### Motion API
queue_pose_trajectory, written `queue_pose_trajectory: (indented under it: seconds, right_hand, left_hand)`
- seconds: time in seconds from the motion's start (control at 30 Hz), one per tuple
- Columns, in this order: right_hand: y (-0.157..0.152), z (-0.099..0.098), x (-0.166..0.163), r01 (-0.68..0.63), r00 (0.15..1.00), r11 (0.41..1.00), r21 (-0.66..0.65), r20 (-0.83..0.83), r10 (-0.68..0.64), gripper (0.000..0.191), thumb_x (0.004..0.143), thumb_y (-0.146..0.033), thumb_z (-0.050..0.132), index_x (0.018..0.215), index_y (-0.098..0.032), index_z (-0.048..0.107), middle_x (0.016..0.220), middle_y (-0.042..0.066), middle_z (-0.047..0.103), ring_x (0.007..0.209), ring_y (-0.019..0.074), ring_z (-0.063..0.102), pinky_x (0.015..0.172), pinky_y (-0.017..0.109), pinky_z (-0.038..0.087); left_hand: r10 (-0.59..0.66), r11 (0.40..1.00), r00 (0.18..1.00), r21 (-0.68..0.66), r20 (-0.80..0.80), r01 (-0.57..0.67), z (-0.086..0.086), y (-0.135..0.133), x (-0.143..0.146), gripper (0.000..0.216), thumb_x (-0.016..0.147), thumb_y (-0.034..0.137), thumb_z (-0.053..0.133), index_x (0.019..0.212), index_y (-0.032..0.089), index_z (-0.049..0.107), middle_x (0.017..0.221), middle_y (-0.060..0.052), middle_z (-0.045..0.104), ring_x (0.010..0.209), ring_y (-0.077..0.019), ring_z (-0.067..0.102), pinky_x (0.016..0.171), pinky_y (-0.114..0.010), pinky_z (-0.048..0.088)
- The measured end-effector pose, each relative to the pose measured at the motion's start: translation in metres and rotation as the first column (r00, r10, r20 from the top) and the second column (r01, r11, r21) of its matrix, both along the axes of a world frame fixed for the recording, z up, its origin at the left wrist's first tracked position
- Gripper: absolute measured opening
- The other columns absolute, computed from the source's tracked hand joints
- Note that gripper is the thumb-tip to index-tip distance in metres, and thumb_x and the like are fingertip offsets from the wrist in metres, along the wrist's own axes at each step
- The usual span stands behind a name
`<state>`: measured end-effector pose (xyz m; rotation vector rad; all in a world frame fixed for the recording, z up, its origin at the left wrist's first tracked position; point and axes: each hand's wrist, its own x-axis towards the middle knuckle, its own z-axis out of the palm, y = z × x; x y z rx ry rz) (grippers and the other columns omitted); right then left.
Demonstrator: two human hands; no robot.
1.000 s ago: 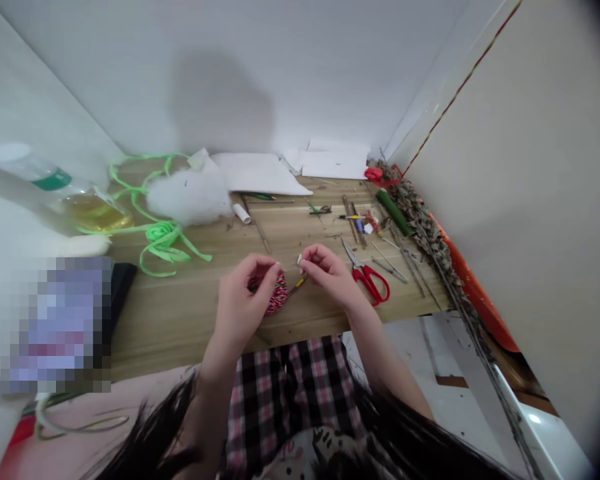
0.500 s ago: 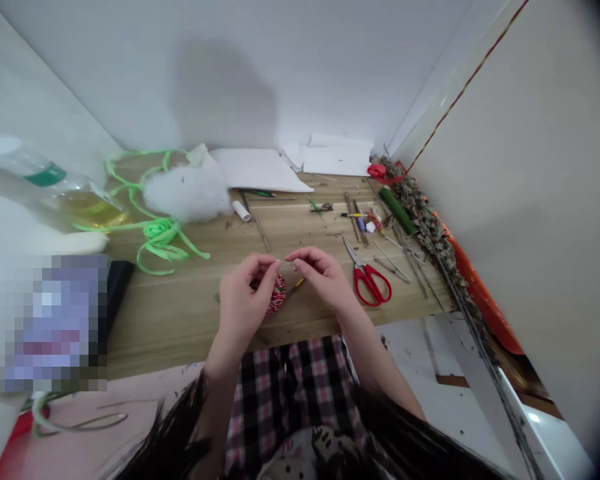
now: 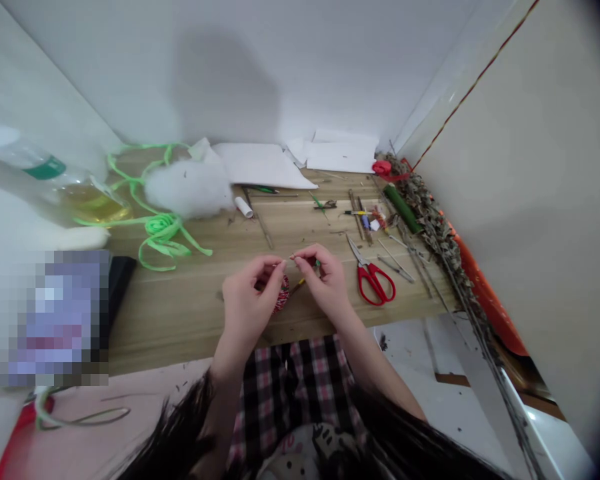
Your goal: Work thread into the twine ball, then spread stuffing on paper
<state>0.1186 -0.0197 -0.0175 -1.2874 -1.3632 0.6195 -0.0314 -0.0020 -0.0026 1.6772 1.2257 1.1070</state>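
Note:
Over the near middle of the wooden table, my left hand [image 3: 255,291] is closed in a pinch, thumb against forefinger. What its fingertips hold is too small to make out. A red-and-white coil [image 3: 282,296], with some green in it, shows beside the left thumb, partly hidden by the hand. Close by on the right, my right hand [image 3: 326,281] pinches too, its fingertips almost meeting the left ones; a tiny dark bit shows between them. Something yellow, like a thin stick [image 3: 297,287], lies between the hands. Red-handled scissors [image 3: 375,283] lie open just right of my right hand.
At the left are a bottle [image 3: 87,197], green ribbon [image 3: 164,227], white stuffing [image 3: 187,189] and a blurred-out device [image 3: 55,313]. White paper [image 3: 265,165] lies at the back. Twigs, a green roll [image 3: 401,208] and dried stems [image 3: 437,233] line the right side.
The view has shifted slightly. Both hands stay pinched, and the right fingertips have come a little nearer the left ones. A bit of green now shows by the right fingers.

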Motion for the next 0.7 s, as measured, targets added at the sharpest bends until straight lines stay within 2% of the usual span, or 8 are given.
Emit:
queue_pose_trajectory:
  seconds: [0.7]
  right_hand:
    - [-0.0011,-0.0023,-0.0006,-0.023,1.0,1.0,0.007,0.012,0.023,0.011,0.093,-0.027,0.058,0.086,-0.025,0.067,0.083,0.002,0.068,0.075,0.0169,0.06,0.071,0.031,0.047]
  left_hand:
    - [-0.005,1.0,0.999,0.017,-0.031,0.005,0.0038,-0.0014,0.0037,0.014,0.088,0.03,0.062,0.084,0.021,0.071,0.068,0.002,0.072,0.058,-0.012,0.065,0.059,-0.022,0.051]
